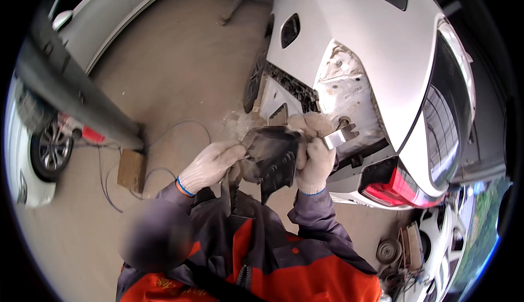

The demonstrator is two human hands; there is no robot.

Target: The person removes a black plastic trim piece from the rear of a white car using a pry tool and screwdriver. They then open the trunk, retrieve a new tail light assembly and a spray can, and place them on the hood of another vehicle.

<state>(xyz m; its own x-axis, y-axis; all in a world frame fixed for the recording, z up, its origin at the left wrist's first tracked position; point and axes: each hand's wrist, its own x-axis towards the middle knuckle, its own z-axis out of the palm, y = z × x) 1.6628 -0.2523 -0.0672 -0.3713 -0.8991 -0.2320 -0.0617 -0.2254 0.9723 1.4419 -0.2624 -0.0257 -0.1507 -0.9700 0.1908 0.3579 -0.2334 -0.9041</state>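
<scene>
A dusty black moulded plastic part (271, 152), with a ribbed right side, is held in front of my chest. My left hand (214, 164), in a white knit glove, pinches its left edge between thumb and fingers. On the other side, my gloved right hand (316, 163) is closed at the part's right edge; its exact grip is partly hidden. A flat silver metal piece (339, 136) with a notched end sticks out beside the right fingers, and I cannot tell how it is held. Just beyond stands a white car (305, 29) with bare, unpainted metal exposed at its rear corner.
A red tail light (385, 184) is at the car's corner, right of my hands. To the left are a grey lift post (82, 89), a brown block (132, 171) and hoses on the floor. Other cars stand left and lower right, near a loose wheel (388, 251).
</scene>
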